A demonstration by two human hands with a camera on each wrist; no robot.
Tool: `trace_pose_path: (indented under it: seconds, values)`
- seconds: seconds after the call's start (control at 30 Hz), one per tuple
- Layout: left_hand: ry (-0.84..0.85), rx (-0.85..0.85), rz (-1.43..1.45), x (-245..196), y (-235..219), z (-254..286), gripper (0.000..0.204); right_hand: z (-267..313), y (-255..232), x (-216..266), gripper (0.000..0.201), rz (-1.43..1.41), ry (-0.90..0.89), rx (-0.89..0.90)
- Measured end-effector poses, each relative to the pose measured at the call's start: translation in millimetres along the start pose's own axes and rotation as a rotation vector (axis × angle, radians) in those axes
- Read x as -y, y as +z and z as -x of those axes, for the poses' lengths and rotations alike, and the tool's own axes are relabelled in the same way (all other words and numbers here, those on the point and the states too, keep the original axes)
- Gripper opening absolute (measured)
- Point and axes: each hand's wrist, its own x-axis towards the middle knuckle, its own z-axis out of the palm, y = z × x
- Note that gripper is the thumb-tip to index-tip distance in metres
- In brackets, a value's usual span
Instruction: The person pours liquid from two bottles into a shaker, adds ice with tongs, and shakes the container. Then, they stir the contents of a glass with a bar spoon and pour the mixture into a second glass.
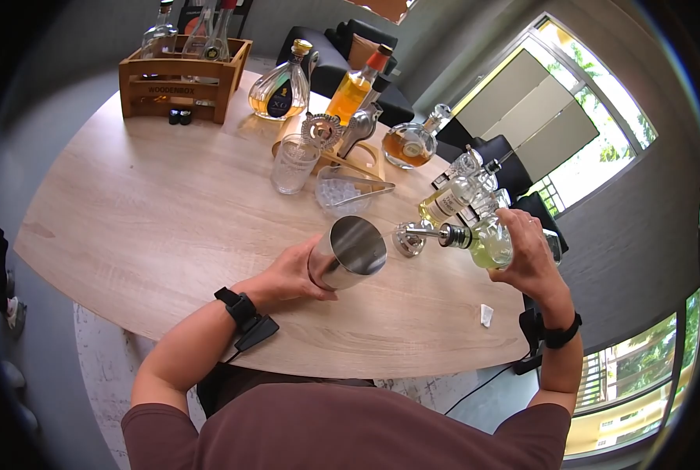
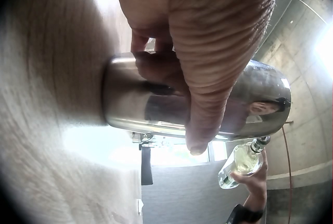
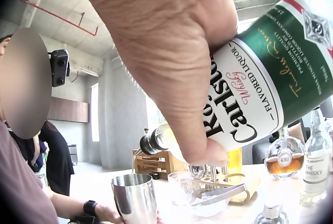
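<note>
My left hand point(image 1: 291, 270) grips a metal shaker tin point(image 1: 348, 254), its mouth up and its base at the tabletop in the left wrist view. The thumb point(image 2: 203, 125) lies along the tin's side. In my right hand point(image 1: 532, 254) is a tilted glass liquor bottle point(image 1: 491, 241) with a green and white whisky label point(image 3: 250, 94). The bottle's metal pourer point(image 3: 152, 143) points down toward the tin's mouth. A thin bright line runs from the spout to the tin in the right wrist view. A silver shaker top point(image 1: 409, 240) stands between tin and bottle.
Ahead are a glass point(image 1: 294, 166), an ice bowl point(image 1: 342, 192) with tongs point(image 1: 362, 182), and a strainer point(image 1: 322, 131). Several bottles point(image 1: 448, 196) stand at the right. A wooden crate point(image 1: 174, 92) is at the far left; a white scrap point(image 1: 486, 316) lies near the front edge.
</note>
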Motion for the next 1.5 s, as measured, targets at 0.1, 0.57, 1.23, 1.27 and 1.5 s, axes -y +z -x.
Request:
trace_pose_path:
  seconds: [0.1, 0.57, 1.23, 1.27, 1.5]
  values:
    - [0.011, -0.001, 0.000, 1, 0, 0, 0.085, 1, 1, 0, 0.091, -0.004, 0.009, 0.008]
    - [-0.071, 0.010, 0.010, -7, -1, 0, 0.091, 2, 3, 2, 0.089, 0.008, 0.000, 0.015]
    - [-0.036, 0.007, 0.001, -6, 0, 1, 0.081, 5, 10, 2, 0.092, 0.024, -0.008, 0.014]
    - [-0.035, 0.003, -0.010, -8, 0, 1, 0.081, 5, 11, 2, 0.092, 0.023, -0.008, 0.014]
    - [-0.015, -0.014, -0.007, -4, 1, 0, 0.083, 7, 20, 2, 0.087, -0.070, -0.001, -0.012]
